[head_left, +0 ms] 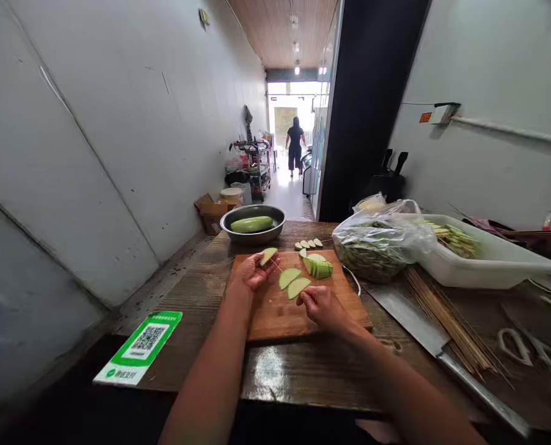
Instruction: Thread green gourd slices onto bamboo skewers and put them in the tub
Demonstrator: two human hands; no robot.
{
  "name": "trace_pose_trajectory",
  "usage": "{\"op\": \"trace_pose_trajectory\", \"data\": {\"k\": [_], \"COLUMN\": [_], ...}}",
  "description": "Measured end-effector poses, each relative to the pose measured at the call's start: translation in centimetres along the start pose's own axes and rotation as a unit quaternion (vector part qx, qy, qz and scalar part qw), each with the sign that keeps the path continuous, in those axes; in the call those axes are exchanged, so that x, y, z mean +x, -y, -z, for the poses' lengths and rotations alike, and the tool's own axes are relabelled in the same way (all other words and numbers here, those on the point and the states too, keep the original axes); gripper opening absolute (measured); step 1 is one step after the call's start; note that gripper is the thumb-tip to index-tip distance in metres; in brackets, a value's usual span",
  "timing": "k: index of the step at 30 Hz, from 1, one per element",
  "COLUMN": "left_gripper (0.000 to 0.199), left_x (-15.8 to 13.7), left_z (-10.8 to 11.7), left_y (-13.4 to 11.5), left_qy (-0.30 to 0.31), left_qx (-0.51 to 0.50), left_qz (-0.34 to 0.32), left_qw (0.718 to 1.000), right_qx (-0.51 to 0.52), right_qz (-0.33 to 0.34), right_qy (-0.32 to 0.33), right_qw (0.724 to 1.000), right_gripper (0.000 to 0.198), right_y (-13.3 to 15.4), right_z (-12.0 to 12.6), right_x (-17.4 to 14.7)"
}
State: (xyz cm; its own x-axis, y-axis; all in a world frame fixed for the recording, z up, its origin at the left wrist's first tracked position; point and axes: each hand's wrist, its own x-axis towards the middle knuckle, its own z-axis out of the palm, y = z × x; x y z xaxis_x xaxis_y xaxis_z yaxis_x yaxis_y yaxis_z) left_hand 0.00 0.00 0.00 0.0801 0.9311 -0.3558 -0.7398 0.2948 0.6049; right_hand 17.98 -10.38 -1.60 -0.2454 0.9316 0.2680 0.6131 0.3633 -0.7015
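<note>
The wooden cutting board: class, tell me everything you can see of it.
The reddish-brown rectangular wooden cutting board lies flat on the dark-brown wooden table. A curved silvery metal handle shows at its right edge. Overlapping pale-green half-moon slices rest on its far right part. The person's bare left hand and bare right hand are over it; whether either touches it is unclear.

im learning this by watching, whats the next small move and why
Probably push the slice in the left hand onto the skewer; its bare end points that way, and the right hand pinches just beside two slices apparently threaded.
</note>
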Motion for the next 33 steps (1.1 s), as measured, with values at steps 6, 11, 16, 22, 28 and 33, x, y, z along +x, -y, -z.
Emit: {"op": "trace_pose_trajectory", "data": {"k": [6, 11, 16, 22, 28, 33], "left_gripper": [0.020, 0.020, 0.020, 0.020, 0.024, 0.026], "left_x": [0.00, 0.03, 0.08, 0.21, 0.46, 0.50], "left_z": [0.04, 0.05, 0.08, 0.18, 0.31, 0.36], "left_y": [0.08, 0.20, 0.24, 0.20, 0.20, 0.13], "left_qy": [-0.013, -0.008, -0.001, 0.002, -0.003, -0.006], "left_qx": [0.004, 0.011, 0.021, 0.026, 0.020, 0.017], "left_qz": [-0.003, -0.007, -0.009, -0.016, -0.016, -0.016], "left_qw": [1.000, 1.000, 1.000, 1.000, 1.000, 1.000], "right_qx": [-0.004, -0.001, -0.002, -0.002, -0.007, 0.000], "right_qz": [-0.001, -0.001, -0.002, 0.000, -0.007, -0.008], "right_qy": [0.000, 0.000, 0.001, 0.003, 0.005, 0.007], "right_qw": [1.000, 1.000, 1.000, 1.000, 1.000, 1.000], "right_gripper": [0.027, 0.027, 0.028, 0.028, 0.028, 0.029], "right_y": [-0.10, 0.03, -0.12, -0.15, 0.17, 0.11], "right_z": [0.08, 0.10, 0.01, -0.01, 0.16, 0.16], "right_x": [0.04, 0.03, 0.07, 0.12, -0.02, -0.04]}}
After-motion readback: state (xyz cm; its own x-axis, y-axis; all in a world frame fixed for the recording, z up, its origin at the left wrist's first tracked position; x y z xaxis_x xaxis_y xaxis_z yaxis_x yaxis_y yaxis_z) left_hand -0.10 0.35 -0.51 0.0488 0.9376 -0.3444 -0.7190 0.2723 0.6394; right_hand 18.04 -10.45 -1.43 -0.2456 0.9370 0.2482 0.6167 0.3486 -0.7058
